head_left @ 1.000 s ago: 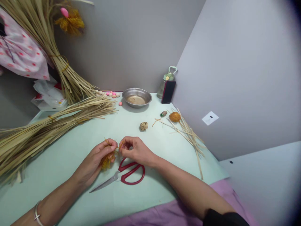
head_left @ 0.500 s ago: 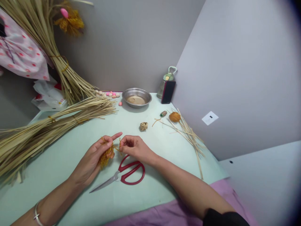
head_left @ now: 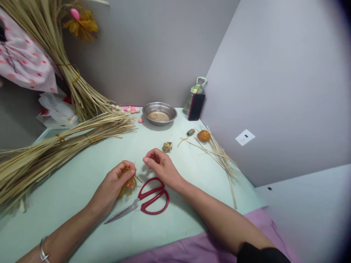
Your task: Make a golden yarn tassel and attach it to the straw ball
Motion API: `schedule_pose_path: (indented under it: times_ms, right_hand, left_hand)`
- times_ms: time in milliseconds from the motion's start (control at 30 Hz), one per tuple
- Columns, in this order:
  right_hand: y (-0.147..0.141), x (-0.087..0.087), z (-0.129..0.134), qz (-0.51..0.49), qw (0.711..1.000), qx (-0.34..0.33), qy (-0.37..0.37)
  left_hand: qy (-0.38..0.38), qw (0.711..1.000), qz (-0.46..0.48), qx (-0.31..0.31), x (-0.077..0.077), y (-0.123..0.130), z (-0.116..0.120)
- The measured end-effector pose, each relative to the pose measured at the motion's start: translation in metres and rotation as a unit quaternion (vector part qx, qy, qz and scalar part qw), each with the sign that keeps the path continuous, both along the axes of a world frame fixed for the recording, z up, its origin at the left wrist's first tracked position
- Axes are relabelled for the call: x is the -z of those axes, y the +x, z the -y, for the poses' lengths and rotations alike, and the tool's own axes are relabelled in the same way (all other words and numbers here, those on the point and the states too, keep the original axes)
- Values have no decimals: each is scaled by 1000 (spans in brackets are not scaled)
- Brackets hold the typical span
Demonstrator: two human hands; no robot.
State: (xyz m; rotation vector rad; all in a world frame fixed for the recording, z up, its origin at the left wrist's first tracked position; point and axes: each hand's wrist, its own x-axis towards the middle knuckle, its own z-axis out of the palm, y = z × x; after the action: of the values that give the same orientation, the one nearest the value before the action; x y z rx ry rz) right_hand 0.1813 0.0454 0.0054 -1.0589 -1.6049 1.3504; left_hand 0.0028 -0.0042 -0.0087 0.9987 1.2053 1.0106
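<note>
My left hand (head_left: 116,182) is closed around a tassel of mustard-yellow yarn (head_left: 127,185), pinching its top between thumb and forefinger while frayed strands hang below. Apart from it, to the right, my right hand (head_left: 161,166) hovers with thumb and fingertips drawn together; whether a strand is between them is too small to make out. Red-handled scissors (head_left: 154,196) lie on the table just below both hands, blades toward the lower left. Beyond my right hand sits a small speckled tan-and-dark ball-like piece (head_left: 167,147).
Bundles of dried straw (head_left: 82,137) cover the left side. At the back stand a metal bowl (head_left: 159,114) of liquid, coloured pebble-like pieces (head_left: 131,110), a bottle (head_left: 188,102) and a phone (head_left: 196,107). On the right lie a spool (head_left: 190,132), a yarn ball (head_left: 203,136) and loose straws (head_left: 223,160).
My right hand has moved up and away from the yarn tassel, where it was pinching a strand. My left forefinger, stretched out before, is now curled against the tassel.
</note>
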Motion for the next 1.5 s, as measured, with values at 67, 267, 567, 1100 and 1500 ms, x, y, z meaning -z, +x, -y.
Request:
schedule_pose_path:
  times_ms: [67, 267, 567, 1100, 1500]
  right_hand:
    - [0, -3, 6, 32, 998, -51, 12]
    - [-3, 3, 6, 36, 995, -98, 3]
    - [0, 10, -7, -1, 1000, 4, -12]
    - [1, 8, 0, 29, 991, -132, -4]
    - [-3, 3, -1, -24, 994, -98, -37]
  left_hand:
    - [19, 999, -35, 23, 0, 0, 1]
    - [10, 999, -34, 41, 0, 1, 0]
    - [-37, 996, 72, 20, -5, 1, -1]
    - [-19, 998, 59, 19, -4, 3, -1]
    - [-12, 998, 54, 26, -2, 2, -1]
